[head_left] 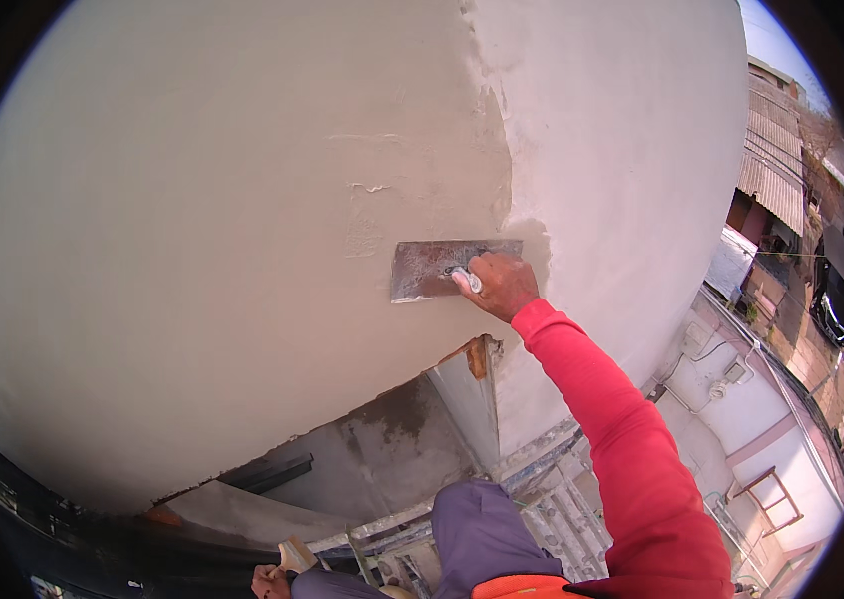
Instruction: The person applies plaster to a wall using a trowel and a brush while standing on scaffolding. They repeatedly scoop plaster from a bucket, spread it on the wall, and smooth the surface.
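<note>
My right hand [504, 284], at the end of a red sleeve, is closed round the handle of a plastering trowel [422, 273]. The trowel's wide rectangular metal blade lies against the wall [242, 200]. Smooth beige wet plaster covers the wall's left side, with a few ridges above the blade. To the right the wall is paler, and a ragged plaster edge runs down between the two tones. Low at the bottom edge, my left hand [270, 582] is closed on a small pale, wooden-looking tool [296, 554]; its exact kind cannot be made out.
Below the plastered wall is an opening with a broken-edged corner [482, 357]. My knee [487, 534] is beside a plaster-spattered metal ladder or scaffold [566, 509]. Far below on the right are a yard with a wooden frame [769, 499], a corrugated roof [771, 150] and a dark car [836, 299].
</note>
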`<state>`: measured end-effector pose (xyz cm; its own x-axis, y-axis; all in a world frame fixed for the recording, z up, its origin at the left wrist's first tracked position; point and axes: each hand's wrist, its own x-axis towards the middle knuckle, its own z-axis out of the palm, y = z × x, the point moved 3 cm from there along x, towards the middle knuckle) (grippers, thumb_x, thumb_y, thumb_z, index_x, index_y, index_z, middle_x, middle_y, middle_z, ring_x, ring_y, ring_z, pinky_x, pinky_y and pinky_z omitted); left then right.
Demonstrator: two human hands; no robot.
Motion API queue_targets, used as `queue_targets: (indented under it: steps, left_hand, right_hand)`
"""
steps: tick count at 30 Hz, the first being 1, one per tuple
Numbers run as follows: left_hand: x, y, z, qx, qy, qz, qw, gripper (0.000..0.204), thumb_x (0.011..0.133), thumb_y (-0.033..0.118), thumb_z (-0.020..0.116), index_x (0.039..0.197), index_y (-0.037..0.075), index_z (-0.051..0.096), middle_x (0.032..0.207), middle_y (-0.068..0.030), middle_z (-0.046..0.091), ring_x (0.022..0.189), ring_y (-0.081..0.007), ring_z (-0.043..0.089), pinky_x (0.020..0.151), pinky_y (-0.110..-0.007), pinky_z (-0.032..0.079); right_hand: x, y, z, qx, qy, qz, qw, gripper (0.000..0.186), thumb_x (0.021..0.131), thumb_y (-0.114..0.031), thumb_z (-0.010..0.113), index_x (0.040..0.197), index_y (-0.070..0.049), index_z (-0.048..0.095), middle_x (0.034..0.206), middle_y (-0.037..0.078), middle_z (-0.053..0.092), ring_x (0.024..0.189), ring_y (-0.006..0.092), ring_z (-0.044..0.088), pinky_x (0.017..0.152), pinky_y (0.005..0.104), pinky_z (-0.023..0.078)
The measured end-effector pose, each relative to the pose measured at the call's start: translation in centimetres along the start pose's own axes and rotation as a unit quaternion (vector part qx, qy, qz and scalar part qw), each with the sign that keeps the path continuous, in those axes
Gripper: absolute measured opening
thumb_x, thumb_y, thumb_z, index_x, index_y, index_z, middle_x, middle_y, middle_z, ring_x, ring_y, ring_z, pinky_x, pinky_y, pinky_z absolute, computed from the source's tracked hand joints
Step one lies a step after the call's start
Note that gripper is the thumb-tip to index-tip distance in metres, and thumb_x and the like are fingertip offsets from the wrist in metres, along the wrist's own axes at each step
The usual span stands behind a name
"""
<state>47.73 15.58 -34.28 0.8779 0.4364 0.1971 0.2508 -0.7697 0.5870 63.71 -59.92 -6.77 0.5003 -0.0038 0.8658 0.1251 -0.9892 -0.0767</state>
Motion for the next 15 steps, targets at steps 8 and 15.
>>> queue_targets:
  steps: [8, 15]
  left_hand:
    - [-3.0, 6.4, -1.1, 0.055, 0.043, 0.043, 0.997, 0.014, 0.073, 0.009, 0.082, 0.080, 0.001, 0.073, 0.079, -0.0152, 0.075, 0.074, -0.0268, 0.074, 0.074, -0.038, 0.058]
    - [-0.3, 2.8, 0.1, 0.021, 0.018, 0.036, 0.999, 0.016, 0.070, 0.009, 0.083, 0.078, 0.001, 0.072, 0.076, -0.0146, 0.074, 0.072, -0.0281, 0.073, 0.073, -0.039, 0.058]
  right_hand:
    - [-1.8, 0.7, -3.9, 0.110, 0.021, 0.126, 0.986, 0.043, 0.095, -0.048, 0.073, 0.081, -0.009, 0.063, 0.067, 0.011, 0.065, 0.062, 0.0326, 0.066, 0.058, 0.0454, 0.052]
    - [18.5, 5.7, -13.6, 0.112, 0.160, 0.195, 0.961, 0.048, 0.095, -0.051, 0.069, 0.084, -0.005, 0.069, 0.072, 0.015, 0.071, 0.069, 0.0335, 0.071, 0.068, 0.0458, 0.056]
